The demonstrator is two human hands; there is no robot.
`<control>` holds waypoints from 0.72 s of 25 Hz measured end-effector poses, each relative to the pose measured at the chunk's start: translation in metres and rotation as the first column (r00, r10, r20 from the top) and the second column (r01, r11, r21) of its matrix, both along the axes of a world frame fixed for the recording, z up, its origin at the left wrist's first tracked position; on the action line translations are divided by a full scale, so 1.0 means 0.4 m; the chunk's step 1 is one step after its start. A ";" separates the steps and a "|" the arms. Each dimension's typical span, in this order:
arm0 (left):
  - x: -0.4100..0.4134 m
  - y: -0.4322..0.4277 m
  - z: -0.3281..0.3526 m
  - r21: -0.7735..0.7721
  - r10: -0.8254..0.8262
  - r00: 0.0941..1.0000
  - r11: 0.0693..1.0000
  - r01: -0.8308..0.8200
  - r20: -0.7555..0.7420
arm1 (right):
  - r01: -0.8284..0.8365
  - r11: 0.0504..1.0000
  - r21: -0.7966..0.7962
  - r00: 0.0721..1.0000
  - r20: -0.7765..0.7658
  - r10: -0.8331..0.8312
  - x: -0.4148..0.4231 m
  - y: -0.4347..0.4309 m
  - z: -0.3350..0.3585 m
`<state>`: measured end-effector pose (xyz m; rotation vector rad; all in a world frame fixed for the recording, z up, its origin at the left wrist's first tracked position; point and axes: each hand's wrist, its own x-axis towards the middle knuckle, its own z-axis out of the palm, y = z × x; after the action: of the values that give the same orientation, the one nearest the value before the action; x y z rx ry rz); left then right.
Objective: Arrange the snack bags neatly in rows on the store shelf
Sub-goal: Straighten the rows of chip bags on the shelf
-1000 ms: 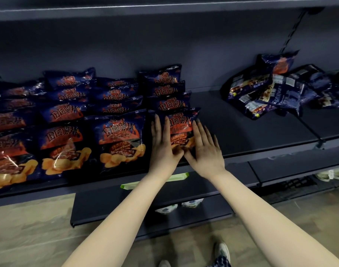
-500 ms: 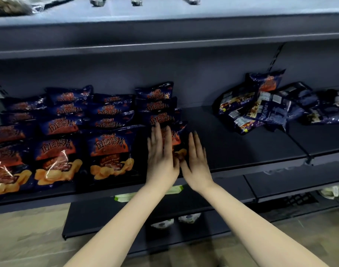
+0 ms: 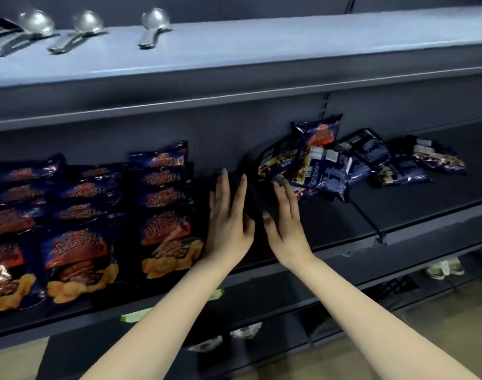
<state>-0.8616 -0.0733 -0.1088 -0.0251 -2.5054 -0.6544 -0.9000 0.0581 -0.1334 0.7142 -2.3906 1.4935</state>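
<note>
Dark blue snack bags with orange chips printed on them lie in rows on the left half of the dark shelf (image 3: 330,231); the rightmost row (image 3: 166,215) ends beside my left hand. A loose heap of the same kind of bags (image 3: 327,165) lies at the back right of the shelf. My left hand (image 3: 229,226) hovers over bare shelf just right of the rows, fingers straight and empty. My right hand (image 3: 286,223) is held out beside it, fingers straight, its fingertips close to the heap's nearest bag; I cannot tell if they touch.
An upper shelf (image 3: 261,50) overhangs the work area and carries three metal scoops (image 3: 152,28). A wire divider (image 3: 368,218) crosses the shelf right of my hands. Lower shelves and pale shoes (image 3: 442,268) sit below.
Both hands have lifted off the front bag of the rightmost row and moved right and back, toward the loose heap. The view has tilted up.
</note>
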 end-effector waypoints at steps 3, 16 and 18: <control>-0.060 0.073 0.001 -0.004 -0.050 0.999 0.999 0.050 -0.010 | 0.042 0.999 -0.007 0.999 -0.010 -0.042 -0.049 0.079 0.000; -0.257 0.309 -0.050 0.128 -0.237 0.971 0.963 0.236 -0.013 | 0.202 0.975 0.096 0.979 0.005 -0.203 -0.217 0.349 -0.037; -0.290 0.326 -0.060 0.093 -0.200 0.980 0.976 0.197 0.017 | 0.180 0.970 0.165 0.982 0.029 -0.187 -0.246 0.378 -0.038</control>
<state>-0.9776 0.0569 -0.1328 -0.2377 -2.5158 -0.8546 -0.9984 0.2093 -0.1487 0.4795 -2.5543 1.2661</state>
